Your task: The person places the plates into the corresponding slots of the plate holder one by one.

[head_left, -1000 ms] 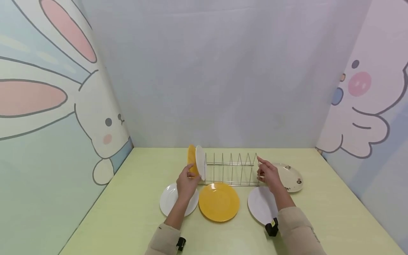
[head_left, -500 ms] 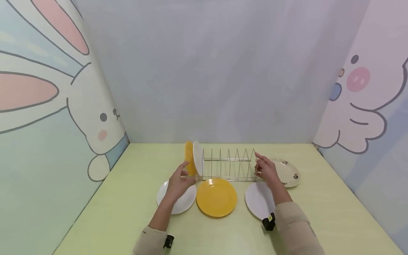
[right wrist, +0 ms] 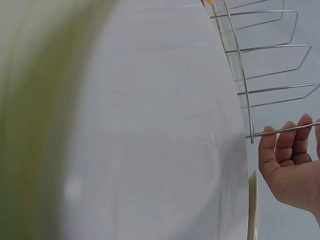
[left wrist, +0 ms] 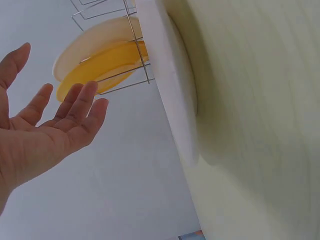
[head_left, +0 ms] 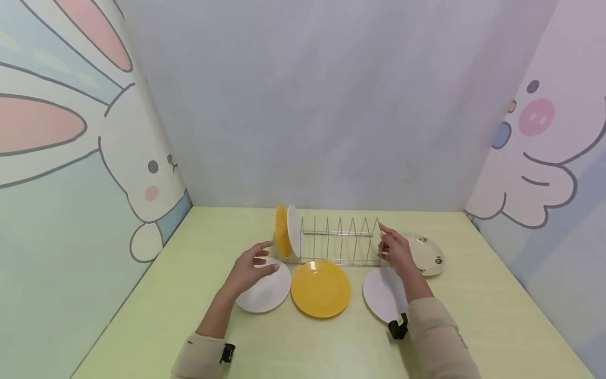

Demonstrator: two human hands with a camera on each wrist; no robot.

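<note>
A wire dish rack (head_left: 341, 261) stands at the back of the table, with a yellow plate (head_left: 282, 231) and a white plate (head_left: 294, 231) upright in its left end. My left hand (head_left: 251, 267) is held apart from the rack, above a white plate (head_left: 266, 291) lying flat. Its fingers (left wrist: 80, 107) are spread and loosely bent, with nothing in them. At the rack's right end, my right hand (head_left: 396, 251) holds the end wire, fingers (right wrist: 286, 142) curled at it. Another flat white plate (head_left: 383, 292) lies below that hand, partly hidden by the forearm.
A second yellow plate (head_left: 321, 289) lies flat in front of the rack, between the two flat white ones. Right of the rack lies a cream patterned plate (head_left: 426, 255), partly behind my right hand. A grey backdrop (head_left: 322, 105) rises behind the table (head_left: 303, 347).
My left hand has let go of the upright plates and drawn back to the left and toward me. The right hand stays at the rack's end. The view has shifted slightly.
</note>
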